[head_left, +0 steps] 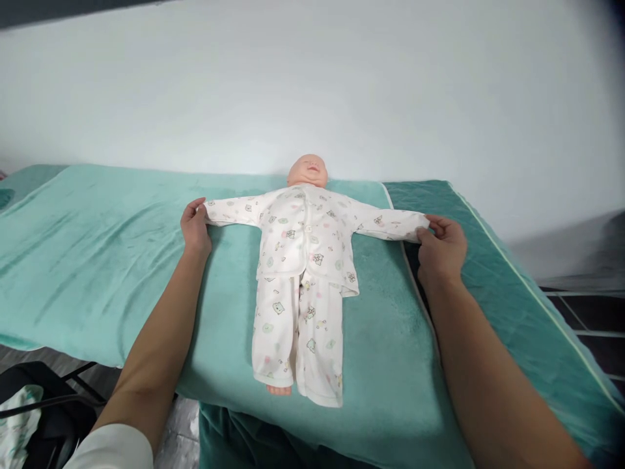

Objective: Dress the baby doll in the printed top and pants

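A baby doll (pixel 308 170) lies on its back with its head toward the wall. It wears a white patterned long-sleeved top (pixel 315 231) and matching white trousers (pixel 319 339); toes show below one trouser leg. Both sleeves are stretched out sideways. My left hand (pixel 196 225) pinches the cuff of the sleeve on the left. The cuff of the other sleeve is pinched between the thumb and fingers of my right hand (pixel 442 246). The doll's hands are hidden in the sleeves.
Beneath the doll a light green plush cover (pixel 117 260) spreads over the bed. On the right lies a darker green quilted cover (pixel 498 306). A white wall (pixel 312 78) stands behind. At lower left a black chair (pixel 53 417) has a patterned cloth (pixel 19 426) on it.
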Demonstrator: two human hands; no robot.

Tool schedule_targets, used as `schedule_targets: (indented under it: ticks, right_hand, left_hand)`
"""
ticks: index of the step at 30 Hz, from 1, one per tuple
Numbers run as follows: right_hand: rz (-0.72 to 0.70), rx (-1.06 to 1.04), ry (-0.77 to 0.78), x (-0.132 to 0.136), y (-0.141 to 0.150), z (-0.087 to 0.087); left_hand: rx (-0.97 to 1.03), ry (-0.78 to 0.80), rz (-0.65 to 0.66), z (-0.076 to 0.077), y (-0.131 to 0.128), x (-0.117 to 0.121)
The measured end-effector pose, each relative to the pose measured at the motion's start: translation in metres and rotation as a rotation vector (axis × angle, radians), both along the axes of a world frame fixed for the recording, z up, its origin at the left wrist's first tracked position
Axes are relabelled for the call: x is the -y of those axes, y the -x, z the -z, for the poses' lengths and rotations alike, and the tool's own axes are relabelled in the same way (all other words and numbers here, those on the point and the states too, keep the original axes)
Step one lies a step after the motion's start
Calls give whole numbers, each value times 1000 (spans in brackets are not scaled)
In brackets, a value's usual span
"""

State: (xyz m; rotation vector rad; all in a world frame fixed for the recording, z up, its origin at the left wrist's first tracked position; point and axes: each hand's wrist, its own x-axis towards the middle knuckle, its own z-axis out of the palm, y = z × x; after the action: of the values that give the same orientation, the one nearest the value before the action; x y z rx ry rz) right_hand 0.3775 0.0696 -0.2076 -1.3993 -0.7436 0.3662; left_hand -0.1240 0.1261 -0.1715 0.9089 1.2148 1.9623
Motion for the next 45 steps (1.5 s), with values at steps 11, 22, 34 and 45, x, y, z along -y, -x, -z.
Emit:
schedule_targets:
  ticks: [11,22,34,45]
  right_hand:
    - [85,-43,12,-2,-2,-3]
    - [91,141,129,2,1,0]
    - [-228,626,-72,99,87,-20]
    - [-543,776,85,233,159,-15]
  left_hand:
    - [-132,68,-178,3,0,-1]
    - [-344,238,-231,2,-3,6]
    - [-678,79,-262,-5,-29,70]
    - [-694,101,319,10,-75,280]
